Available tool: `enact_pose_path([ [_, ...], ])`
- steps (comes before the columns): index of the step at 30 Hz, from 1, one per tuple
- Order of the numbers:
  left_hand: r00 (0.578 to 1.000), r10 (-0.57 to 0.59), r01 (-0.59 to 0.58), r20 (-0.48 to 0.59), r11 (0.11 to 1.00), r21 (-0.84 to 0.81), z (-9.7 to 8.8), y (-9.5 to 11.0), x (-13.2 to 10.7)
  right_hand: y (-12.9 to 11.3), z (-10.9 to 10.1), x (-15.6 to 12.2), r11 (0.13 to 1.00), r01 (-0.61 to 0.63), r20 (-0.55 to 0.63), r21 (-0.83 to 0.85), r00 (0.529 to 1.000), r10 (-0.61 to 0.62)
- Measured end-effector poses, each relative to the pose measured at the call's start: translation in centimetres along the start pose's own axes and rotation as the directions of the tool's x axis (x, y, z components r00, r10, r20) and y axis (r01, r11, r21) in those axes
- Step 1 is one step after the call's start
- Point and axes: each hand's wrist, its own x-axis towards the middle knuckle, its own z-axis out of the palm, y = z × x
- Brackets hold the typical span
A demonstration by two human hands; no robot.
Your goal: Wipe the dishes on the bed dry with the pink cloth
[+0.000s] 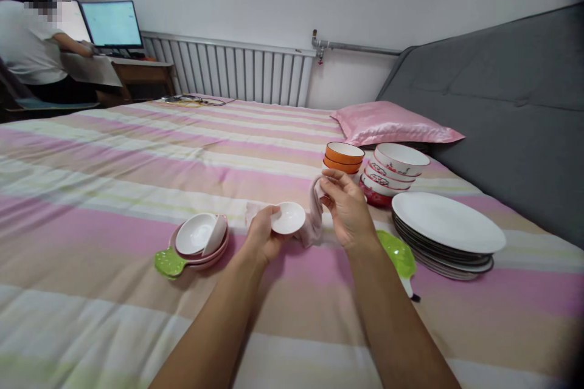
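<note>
Between thumb and fingers my left hand (263, 234) grips a small white dish (289, 219), its inside turned up toward me. A pale pinkish cloth (312, 213) runs from behind the dish up to my right hand (345, 205), which pinches its upper end. To the left lie pink bowls with a green leaf-shaped handle (170, 263), nested together. Inside them sit a small white bowl (194, 234) and another white piece (215, 236) tilted on its side. Partly hidden by my right forearm is a green dish (398, 253).
Orange-rimmed bowls (343, 158) and red-patterned white bowls (393, 171) stand stacked beyond my right hand. A pile of plates (449, 223) is at the right. Behind are a pink pillow (395, 123) and grey headboard (497, 67). A person (31, 42) sits at a desk far left.
</note>
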Motion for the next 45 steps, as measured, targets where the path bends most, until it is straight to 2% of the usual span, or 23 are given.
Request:
enact_pose_path([
  [4, 0.997, 0.009, -0.013, 0.074, 0.998, 0.054, 0.2, 0.1, 0.0, 0.4, 0.9, -0.9, 0.999, 0.045, 0.161, -0.026, 0.986, -0.04],
  [8, 0.969, -0.09, 0.079, 0.231, 0.995, 0.059, 0.4, -0.1, -0.3, 1.3, 1.1, -1.1, 0.993, 0.102, 0.337, -0.067, 0.939, -0.074],
  [11, 0.948, -0.099, 0.09, 0.302, 0.995, 0.041, 0.4, -0.4, -0.5, 1.9, 1.0, -1.0, 0.975, 0.119, 0.443, -0.19, 0.896, -0.023],
  [14, 0.938, -0.09, 0.093, 0.334, 0.996, 0.007, 0.2, -0.5, -0.7, 2.1, 0.7, -0.7, 0.938, 0.129, 0.47, -0.323, 0.882, 0.04],
  [17, 0.929, -0.117, 0.124, 0.352, 0.992, 0.004, 0.2, -0.4, -0.9, 1.8, 0.0, -0.2, 0.9, 0.192, 0.42, -0.391, 0.908, -0.011],
  [19, 0.929, -0.131, 0.136, 0.347, 0.991, 0.01, 0.2, -0.3, -1.1, 1.4, -0.7, 0.2, 0.855, 0.261, 0.401, -0.447, 0.914, -0.069],
  [21, 0.936, -0.127, 0.129, 0.327, 0.992, 0.015, 0.2, -0.2, -1.2, 0.8, -1.7, 0.7, 0.758, 0.341, 0.416, -0.556, 0.904, -0.101],
  [24, 0.942, -0.114, 0.114, 0.316, 0.993, 0.017, 0.2, -0.2, -1.3, 0.4, -2.8, 1.2, 0.591, 0.425, 0.481, -0.686, 0.874, -0.069],
  [26, 0.936, -0.1, 0.1, 0.336, 0.995, 0.019, 0.2, -0.2, -1.4, 0.4, -3.2, 1.4, 0.544, 0.436, 0.502, -0.717, 0.864, -0.029],
  [34, 0.934, -0.07, 0.04, 0.351, 0.995, 0.094, 0.6, -0.8, -1.5, 1.5, -2.7, 1.4, 0.511, 0.438, 0.519, -0.74, 0.855, 0.017],
  [37, 0.952, -0.026, -0.01, 0.304, 0.993, 0.118, 0.7, -1.0, -1.2, 1.6, -2.7, 1.6, 0.516, 0.435, 0.494, -0.738, 0.869, -0.026],
  [40, 0.972, 0.017, -0.036, 0.236, 0.997, 0.075, 0.6, -0.9, -0.8, 1.5, -2.6, 1.8, 0.519, 0.442, 0.473, -0.732, 0.878, -0.08],
  [45, 0.99, 0.058, -0.059, 0.129, 0.998, 0.003, 0.5, -0.3, -0.2, 0.7, -2.4, 1.5, 0.487, 0.503, 0.523, -0.714, 0.846, -0.108],
])
